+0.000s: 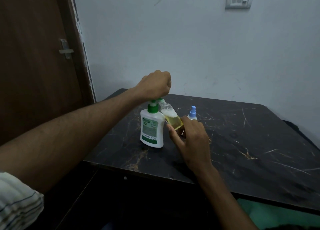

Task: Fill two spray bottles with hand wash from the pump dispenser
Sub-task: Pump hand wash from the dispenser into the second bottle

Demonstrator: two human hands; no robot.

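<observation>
Left grip (154, 85) fisted; right grip (187, 136) pinching.

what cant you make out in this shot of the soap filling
Head view only:
- Pump head and nozzle: covered by the left hand.
- Mouth of the tilted clear bottle: hidden under that hand.
- Second bottle: its body sits behind the right hand.
- Soap dispenser label: too small to read.

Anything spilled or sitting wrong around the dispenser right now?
No spill shows on the table. The only thing askew is the clear bottle, tilted on purpose by the right hand with its mouth at the pump dispenser spout; foam tops the yellow liquid. The left hand covers the pump head. The blue-capped bottle stands upright behind.
</observation>
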